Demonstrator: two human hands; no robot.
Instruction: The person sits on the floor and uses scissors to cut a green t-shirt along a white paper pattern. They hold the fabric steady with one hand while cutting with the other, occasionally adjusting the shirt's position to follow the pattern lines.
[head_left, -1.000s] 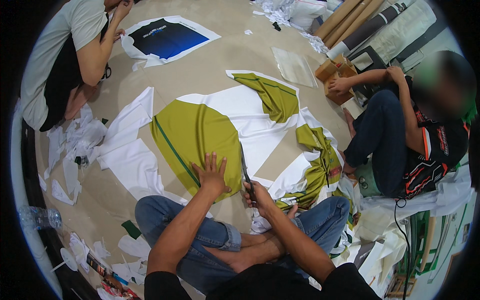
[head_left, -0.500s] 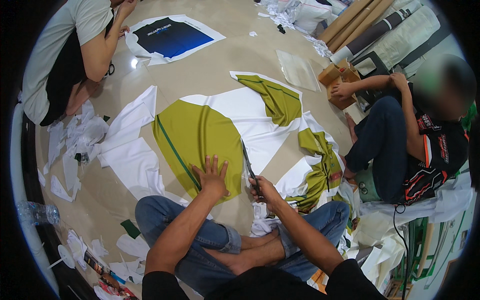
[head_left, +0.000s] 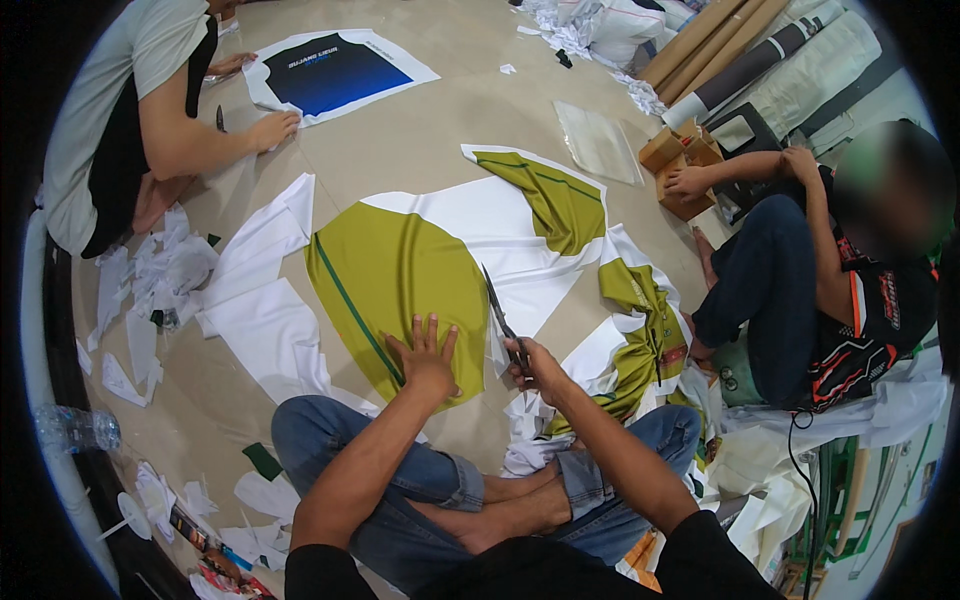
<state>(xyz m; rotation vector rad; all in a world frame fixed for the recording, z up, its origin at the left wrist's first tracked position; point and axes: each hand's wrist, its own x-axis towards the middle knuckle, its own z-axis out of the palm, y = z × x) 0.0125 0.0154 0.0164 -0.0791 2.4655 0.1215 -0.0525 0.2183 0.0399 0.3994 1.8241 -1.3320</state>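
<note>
A sheet of white fabric (head_left: 508,225) with printed olive-green garment panels lies on the floor before me. My left hand (head_left: 427,362) rests flat, fingers spread, on the near end of the large olive panel (head_left: 400,275). Gripped in my right hand (head_left: 538,368) is a pair of dark scissors (head_left: 501,314), its blades pointing away from me along the panel's right edge. A smaller olive panel (head_left: 555,205) lies farther off, still joined to the white. More olive printed fabric (head_left: 640,335) is bunched to the right of the scissors.
White offcuts (head_left: 270,330) lie to the left, with scraps (head_left: 170,265) beyond. A co-worker at far left touches a blue-black printed panel (head_left: 340,75). Another person sits at right by a wooden box (head_left: 685,160). A plastic bottle (head_left: 80,428) lies at the left edge.
My right hand and the scissors have shifted slightly, and the blades now stand a little apart. My left hand stays put. The far-left co-worker has lowered a hand onto the blue-black panel.
</note>
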